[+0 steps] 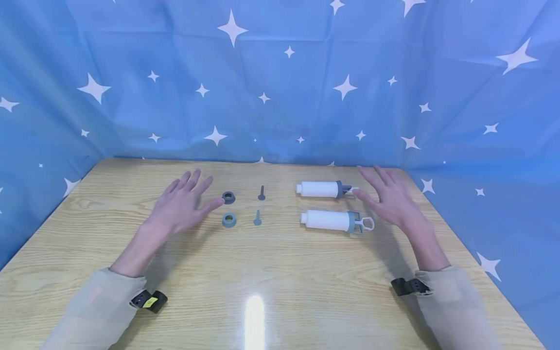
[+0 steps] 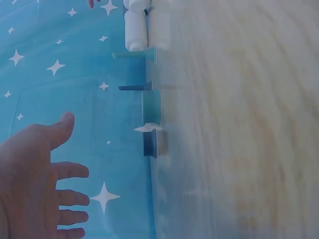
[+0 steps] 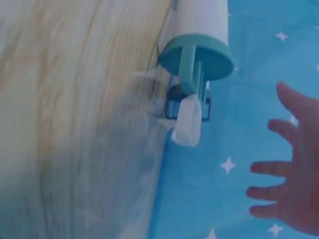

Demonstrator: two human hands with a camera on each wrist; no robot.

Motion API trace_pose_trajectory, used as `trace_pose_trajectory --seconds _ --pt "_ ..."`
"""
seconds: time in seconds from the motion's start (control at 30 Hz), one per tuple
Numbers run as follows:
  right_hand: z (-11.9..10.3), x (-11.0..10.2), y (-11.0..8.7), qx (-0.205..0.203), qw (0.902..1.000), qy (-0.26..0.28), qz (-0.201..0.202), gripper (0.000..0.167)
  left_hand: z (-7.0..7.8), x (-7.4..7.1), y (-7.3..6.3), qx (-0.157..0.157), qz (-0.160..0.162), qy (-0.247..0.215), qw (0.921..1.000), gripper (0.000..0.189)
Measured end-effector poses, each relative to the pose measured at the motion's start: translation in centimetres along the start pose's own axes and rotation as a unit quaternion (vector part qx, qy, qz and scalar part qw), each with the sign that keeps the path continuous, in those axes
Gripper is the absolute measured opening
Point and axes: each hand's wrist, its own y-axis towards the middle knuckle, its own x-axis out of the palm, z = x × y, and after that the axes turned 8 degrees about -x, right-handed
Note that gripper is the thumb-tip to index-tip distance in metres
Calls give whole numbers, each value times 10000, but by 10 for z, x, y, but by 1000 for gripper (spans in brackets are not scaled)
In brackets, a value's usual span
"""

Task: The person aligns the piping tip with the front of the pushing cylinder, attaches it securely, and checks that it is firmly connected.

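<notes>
My left hand (image 1: 181, 204) hovers above the left of the table, fingers spread and holding nothing. Its thumb tip overlaps the edge of a dark grey ring (image 1: 229, 201) in the head view. A teal ring (image 1: 229, 224) lies just nearer. To their right stand a small dark flared-base peg (image 1: 261, 197) and a matching teal peg (image 1: 257, 221). My right hand (image 1: 391, 199) is also spread, beside the handle ends of two white cylinders lying on their sides. One cylinder (image 1: 319, 189) has a dark grey collar; the nearer one (image 1: 327, 220) has a teal collar and white loop handle (image 1: 368, 223).
Everything lies on a light wood-grain table (image 1: 280, 272). A blue curtain (image 1: 280, 116) with white stars hangs behind its far edge and along both sides. Black wrist straps with small cameras sit over both sleeves (image 1: 100, 301). A bright glare spot shows on the near tabletop.
</notes>
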Motion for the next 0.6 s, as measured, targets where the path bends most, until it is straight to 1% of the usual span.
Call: trace_pose_trajectory --seconds 0.07,0.23,0.43,0.6 --pt "-4 1 1 -45 10000 51 40 71 2 2 0 22 -42 -48 10000 86" --pt "-15 6 6 -340 9992 146 147 71 5 6 1 95 -112 -234 9996 86" --pt "-29 12 12 -518 9980 371 37 70 8 11 2 254 -150 -444 9986 82" --pt "-42 18 19 -782 9957 504 5 67 10 14 4 315 -286 -650 9970 82"
